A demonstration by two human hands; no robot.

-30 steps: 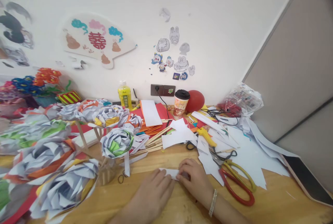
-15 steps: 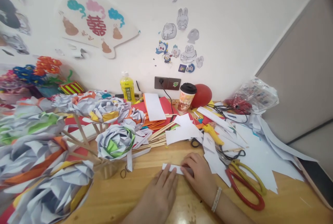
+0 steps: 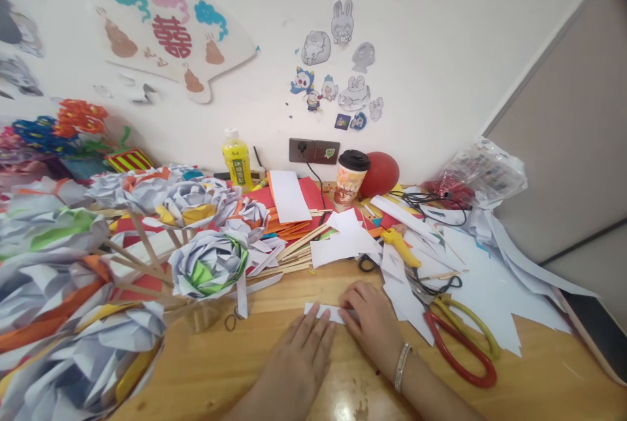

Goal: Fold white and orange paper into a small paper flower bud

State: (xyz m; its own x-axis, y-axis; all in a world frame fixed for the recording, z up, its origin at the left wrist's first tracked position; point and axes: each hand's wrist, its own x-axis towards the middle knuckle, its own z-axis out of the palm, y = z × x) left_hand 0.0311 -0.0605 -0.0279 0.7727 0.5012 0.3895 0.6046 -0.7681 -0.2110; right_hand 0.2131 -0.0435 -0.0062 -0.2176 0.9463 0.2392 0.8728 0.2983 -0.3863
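Note:
A narrow white paper strip [image 3: 337, 314] lies flat on the wooden table in front of me. My left hand [image 3: 304, 349] rests on its left part, fingers stretched out and pressing it down. At the strip's right end my right hand [image 3: 371, 323], with a bracelet on the wrist, has its fingers bent together and grips the paper there. The thumb side hides that end of the strip. Beyond the hands, a white paper sheet [image 3: 337, 248] lies near a pile of thin wooden sticks [image 3: 294, 252].
Paper flowers [image 3: 210, 264] on sticks crowd the left side. To the right lie large scissors [image 3: 463, 343] with red and yellow handles, a yellow glue gun [image 3: 400, 246] and loose white paper [image 3: 482, 284]. A yellow drink bottle [image 3: 237, 160], a lidded cup [image 3: 351, 178] and a red balloon [image 3: 382, 174] stand by the wall.
Both hands stay on the paper strip in nearly the same pose. The view has shifted slightly, so things appear a little higher and further left.

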